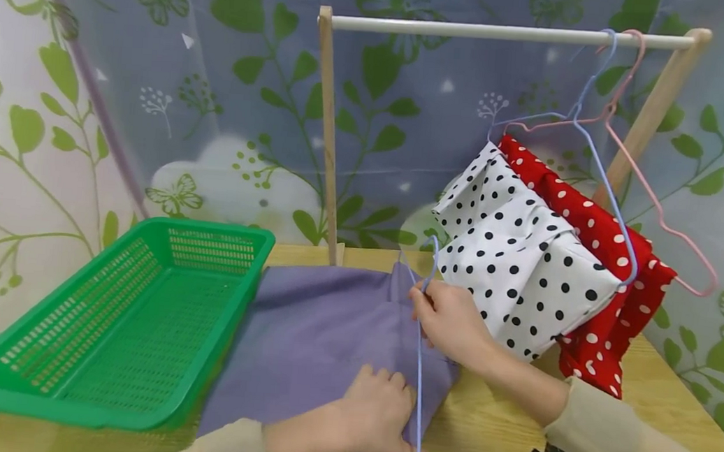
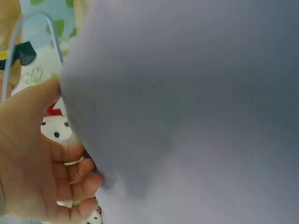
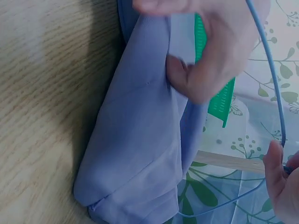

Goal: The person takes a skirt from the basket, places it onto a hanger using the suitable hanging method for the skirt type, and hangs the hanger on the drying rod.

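Observation:
A purple cloth garment (image 1: 317,328) lies spread on the table, its seams showing in the right wrist view. My left hand (image 1: 374,412) grips its near right part; in the left wrist view the thumb and fingers (image 2: 77,186) meet the cloth's edge. A light blue hanger (image 1: 419,377) stands on edge over the garment's right side. My right hand (image 1: 456,323) pinches this hanger near its neck, below the hook. Part of the hanger's far side is hidden by the cloth.
On the left stands a green plastic basket (image 1: 140,329). Behind is a rack with a white rail (image 1: 451,29) and wooden posts. From its right end hang a white dotted cloth (image 1: 517,265) on a blue hanger and a red dotted cloth (image 1: 596,214) on a pink one.

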Demonstrator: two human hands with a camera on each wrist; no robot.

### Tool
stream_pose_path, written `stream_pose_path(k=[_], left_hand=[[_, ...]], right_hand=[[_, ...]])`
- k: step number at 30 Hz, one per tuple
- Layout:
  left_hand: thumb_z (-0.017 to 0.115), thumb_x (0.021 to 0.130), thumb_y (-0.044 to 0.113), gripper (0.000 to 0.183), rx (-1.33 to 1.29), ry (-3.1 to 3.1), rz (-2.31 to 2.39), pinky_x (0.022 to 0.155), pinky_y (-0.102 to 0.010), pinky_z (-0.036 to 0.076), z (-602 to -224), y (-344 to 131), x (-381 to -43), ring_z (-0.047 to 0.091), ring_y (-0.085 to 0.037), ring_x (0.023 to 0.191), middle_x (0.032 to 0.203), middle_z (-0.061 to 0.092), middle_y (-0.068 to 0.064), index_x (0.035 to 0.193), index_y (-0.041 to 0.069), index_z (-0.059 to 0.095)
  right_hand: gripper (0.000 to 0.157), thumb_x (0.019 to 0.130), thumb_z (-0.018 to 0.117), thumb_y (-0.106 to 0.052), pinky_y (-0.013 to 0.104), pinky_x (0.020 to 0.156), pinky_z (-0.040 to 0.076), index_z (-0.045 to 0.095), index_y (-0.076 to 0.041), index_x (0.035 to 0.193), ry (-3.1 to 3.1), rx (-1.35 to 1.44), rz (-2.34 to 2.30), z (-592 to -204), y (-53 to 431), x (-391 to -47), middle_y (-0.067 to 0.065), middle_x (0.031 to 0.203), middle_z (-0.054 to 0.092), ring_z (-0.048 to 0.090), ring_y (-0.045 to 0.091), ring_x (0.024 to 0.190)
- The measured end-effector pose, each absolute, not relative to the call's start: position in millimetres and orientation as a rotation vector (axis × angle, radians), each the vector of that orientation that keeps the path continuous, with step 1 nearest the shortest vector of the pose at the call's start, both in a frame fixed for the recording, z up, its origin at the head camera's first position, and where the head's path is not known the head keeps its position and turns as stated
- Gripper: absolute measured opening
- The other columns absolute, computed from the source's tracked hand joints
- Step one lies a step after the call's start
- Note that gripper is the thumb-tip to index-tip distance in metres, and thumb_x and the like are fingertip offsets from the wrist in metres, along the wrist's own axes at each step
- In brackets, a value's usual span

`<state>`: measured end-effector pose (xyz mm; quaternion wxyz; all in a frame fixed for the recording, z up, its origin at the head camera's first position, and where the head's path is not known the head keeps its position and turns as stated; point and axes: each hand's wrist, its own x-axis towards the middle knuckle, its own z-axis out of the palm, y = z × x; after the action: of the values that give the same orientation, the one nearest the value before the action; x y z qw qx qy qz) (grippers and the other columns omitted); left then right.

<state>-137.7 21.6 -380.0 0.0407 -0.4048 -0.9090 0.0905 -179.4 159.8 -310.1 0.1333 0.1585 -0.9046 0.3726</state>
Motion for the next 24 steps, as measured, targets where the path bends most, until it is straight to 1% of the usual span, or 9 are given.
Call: stream_pose_path(k=[2, 4, 7, 10, 12, 15, 18, 21, 24], left_hand=[[0.064, 0.070, 0.064, 0.055, -1.210, -2.848, 0.221, 0.062, -0.032, 0.038, -385.7, 22.5, -132.2, 0.051, -0.014, 0.069, 0.075, 0.051, 0.001, 0.087, 0.012, 0.062], [0.069, 0.070, 0.051, 0.040, -1.190, -2.851, 0.167, 0.058, -0.032, 0.040, -391.5, 24.1, -129.7, 0.052, -0.014, 0.066, 0.071, 0.052, 0.001, 0.079, 0.012, 0.063], [0.069, 0.071, 0.028, 0.020, -1.228, -2.787, -0.005, 0.052, -0.028, 0.039, -398.3, 24.5, -131.5, 0.048, -0.011, 0.057, 0.061, 0.048, 0.002, 0.063, 0.013, 0.058], [0.062, 0.072, 0.011, 0.025, -1.268, -2.736, -0.446, 0.047, -0.021, 0.035, -399.8, 21.5, -139.2, 0.040, -0.007, 0.051, 0.056, 0.041, 0.005, 0.054, 0.014, 0.045], [0.057, 0.072, 0.007, 0.025, -1.213, -2.708, -0.825, 0.046, -0.018, 0.032, -399.8, 17.9, -145.5, 0.035, -0.004, 0.050, 0.057, 0.038, 0.008, 0.055, 0.015, 0.040], [0.051, 0.074, 0.006, 0.021, -0.940, -2.667, -1.479, 0.047, -0.018, 0.031, -396.1, 11.6, -155.3, 0.035, -0.004, 0.051, 0.057, 0.038, 0.007, 0.057, 0.013, 0.041], [0.050, 0.075, 0.009, 0.019, -0.632, -2.611, -1.897, 0.056, -0.022, 0.036, -392.0, 7.5, -166.8, 0.042, -0.007, 0.057, 0.059, 0.043, 0.004, 0.058, 0.011, 0.044], [0.052, 0.074, 0.016, 0.015, -0.505, -2.708, -1.998, 0.065, -0.026, 0.038, -391.1, 6.4, -177.5, 0.045, -0.011, 0.068, 0.068, 0.048, 0.002, 0.061, 0.011, 0.046], [0.052, 0.074, 0.019, 0.014, -0.524, -2.882, -1.941, 0.067, -0.027, 0.037, -393.6, 6.6, -184.0, 0.045, -0.013, 0.072, 0.074, 0.050, 0.000, 0.064, 0.011, 0.048]], right_hand=[[0.019, 0.095, 0.049, -0.011, 0.025, 0.038, 0.043, 0.064, 0.001, 0.089, -2.627, 0.462, 1.063, -313.0, 161.2, -179.6, 0.001, 0.064, 0.058, 0.050, 0.009, 0.038], [0.019, 0.095, 0.050, -0.011, 0.024, 0.038, 0.043, 0.064, 0.000, 0.088, -2.632, 0.461, 1.055, -316.9, 162.6, -179.7, 0.000, 0.063, 0.058, 0.050, 0.008, 0.037], [0.019, 0.095, 0.050, -0.010, 0.024, 0.038, 0.043, 0.064, -0.001, 0.087, -2.630, 0.467, 1.070, -322.3, 165.0, -180.3, -0.001, 0.063, 0.058, 0.050, 0.007, 0.037], [0.018, 0.095, 0.050, -0.010, 0.024, 0.038, 0.043, 0.064, 0.000, 0.088, -2.608, 0.493, 1.121, -325.3, 168.3, -182.1, -0.001, 0.062, 0.058, 0.051, 0.008, 0.037], [0.018, 0.095, 0.050, -0.010, 0.025, 0.038, 0.043, 0.063, 0.001, 0.088, -2.596, 0.505, 1.134, -325.8, 170.5, -183.8, -0.002, 0.061, 0.058, 0.052, 0.011, 0.036], [0.018, 0.095, 0.050, -0.011, 0.025, 0.037, 0.043, 0.062, 0.000, 0.087, -2.603, 0.501, 1.122, -324.7, 172.4, -185.6, -0.001, 0.060, 0.058, 0.052, 0.012, 0.036], [0.018, 0.096, 0.049, -0.011, 0.026, 0.037, 0.042, 0.062, -0.001, 0.087, -2.616, 0.506, 1.100, -322.6, 171.7, -186.8, 0.001, 0.060, 0.058, 0.051, 0.010, 0.036], [0.018, 0.096, 0.049, -0.012, 0.026, 0.038, 0.043, 0.062, -0.002, 0.089, -2.620, 0.526, 1.088, -320.3, 169.2, -186.8, 0.002, 0.062, 0.059, 0.050, 0.008, 0.036], [0.018, 0.096, 0.049, -0.012, 0.025, 0.040, 0.044, 0.063, -0.002, 0.090, -2.621, 0.536, 1.099, -318.9, 166.2, -185.6, 0.002, 0.063, 0.058, 0.050, 0.008, 0.037]])
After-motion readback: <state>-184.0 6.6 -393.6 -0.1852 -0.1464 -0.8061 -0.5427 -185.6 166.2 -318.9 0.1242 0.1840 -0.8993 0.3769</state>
